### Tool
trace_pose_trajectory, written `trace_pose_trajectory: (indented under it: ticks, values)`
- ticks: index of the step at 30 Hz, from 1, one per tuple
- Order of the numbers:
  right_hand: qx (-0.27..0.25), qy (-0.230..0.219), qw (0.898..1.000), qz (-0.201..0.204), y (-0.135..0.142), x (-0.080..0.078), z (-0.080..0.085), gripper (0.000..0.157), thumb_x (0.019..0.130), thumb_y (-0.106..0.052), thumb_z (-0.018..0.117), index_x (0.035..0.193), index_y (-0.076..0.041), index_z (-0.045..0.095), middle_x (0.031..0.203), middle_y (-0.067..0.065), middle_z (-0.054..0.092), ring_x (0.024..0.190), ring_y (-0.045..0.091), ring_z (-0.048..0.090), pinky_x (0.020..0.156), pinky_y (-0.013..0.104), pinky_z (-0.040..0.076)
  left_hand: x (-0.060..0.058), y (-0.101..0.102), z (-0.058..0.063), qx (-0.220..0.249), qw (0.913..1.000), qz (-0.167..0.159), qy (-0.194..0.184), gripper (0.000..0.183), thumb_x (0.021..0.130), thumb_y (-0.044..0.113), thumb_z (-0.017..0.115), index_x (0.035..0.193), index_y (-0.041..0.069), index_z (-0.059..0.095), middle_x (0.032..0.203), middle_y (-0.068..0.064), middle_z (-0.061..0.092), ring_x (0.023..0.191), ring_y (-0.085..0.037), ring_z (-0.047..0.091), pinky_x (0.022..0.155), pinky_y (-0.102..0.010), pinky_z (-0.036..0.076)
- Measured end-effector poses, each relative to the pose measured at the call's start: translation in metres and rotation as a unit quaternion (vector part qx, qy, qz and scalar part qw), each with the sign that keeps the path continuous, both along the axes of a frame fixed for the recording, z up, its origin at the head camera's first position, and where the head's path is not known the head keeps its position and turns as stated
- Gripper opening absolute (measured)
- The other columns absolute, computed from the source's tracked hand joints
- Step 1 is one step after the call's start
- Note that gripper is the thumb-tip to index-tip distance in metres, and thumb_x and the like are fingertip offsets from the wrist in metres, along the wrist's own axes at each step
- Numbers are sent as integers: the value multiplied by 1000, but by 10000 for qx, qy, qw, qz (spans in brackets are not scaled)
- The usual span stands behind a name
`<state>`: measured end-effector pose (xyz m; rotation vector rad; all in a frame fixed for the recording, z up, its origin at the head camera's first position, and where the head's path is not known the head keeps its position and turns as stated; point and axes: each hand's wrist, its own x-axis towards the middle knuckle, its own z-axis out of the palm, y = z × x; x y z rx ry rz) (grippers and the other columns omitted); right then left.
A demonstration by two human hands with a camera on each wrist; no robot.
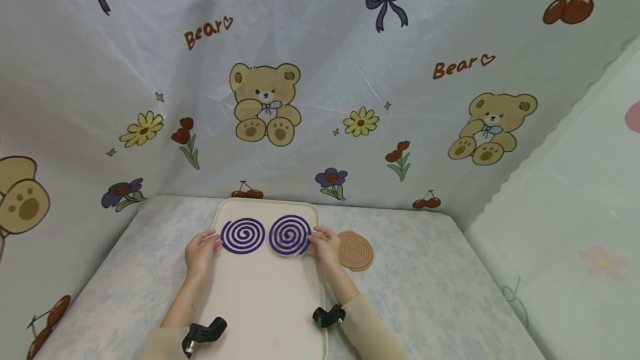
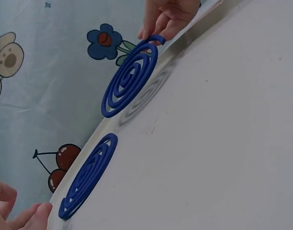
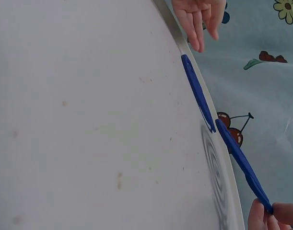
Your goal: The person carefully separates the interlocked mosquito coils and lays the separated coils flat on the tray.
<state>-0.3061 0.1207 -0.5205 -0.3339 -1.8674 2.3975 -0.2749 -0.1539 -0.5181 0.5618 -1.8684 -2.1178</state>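
Observation:
Two blue-purple spiral coils are on a cream tray (image 1: 270, 293). The left coil (image 1: 243, 235) lies flat on it. My left hand (image 1: 202, 246) is open just beside that coil's left edge, fingers straight; contact is unclear. My right hand (image 1: 324, 243) pinches the right rim of the right coil (image 1: 289, 234). In the left wrist view the right coil (image 2: 129, 79) is tilted up off the tray (image 2: 223, 143), casting a shadow, and the left coil (image 2: 88, 177) lies flat. In the right wrist view my right hand (image 3: 268, 215) pinches the lifted coil (image 3: 242, 163).
A tan spiral coil (image 1: 355, 250) lies on the patterned table cover (image 1: 430, 282) just right of the tray. A printed bear curtain (image 1: 320, 99) closes in the back and both sides. Black wrist cameras (image 1: 202, 333) sit on my forearms.

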Motion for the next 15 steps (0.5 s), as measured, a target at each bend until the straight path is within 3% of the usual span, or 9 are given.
trace_pose_trajectory:
  ticks: [11, 15]
  values:
    - [572, 183, 9982, -8, -3, 6, 13, 39, 80, 18, 57, 117, 21, 49, 91, 31, 68, 56, 6, 62, 53, 24, 58, 1, 8, 17, 4, 9997, -223, 116, 35, 93, 4, 53, 123, -13, 49, 66, 22, 61, 61, 7, 61, 64, -8, 53]
    - [881, 249, 9957, -114, -1, -3, 1, 42, 79, 14, 59, 120, 18, 52, 94, 33, 68, 62, 11, 66, 59, 28, 60, 2, 13, 20, 113, 9994, -325, 102, 33, 93, 3, 52, 122, -14, 48, 67, 20, 62, 62, 6, 62, 65, -8, 53]
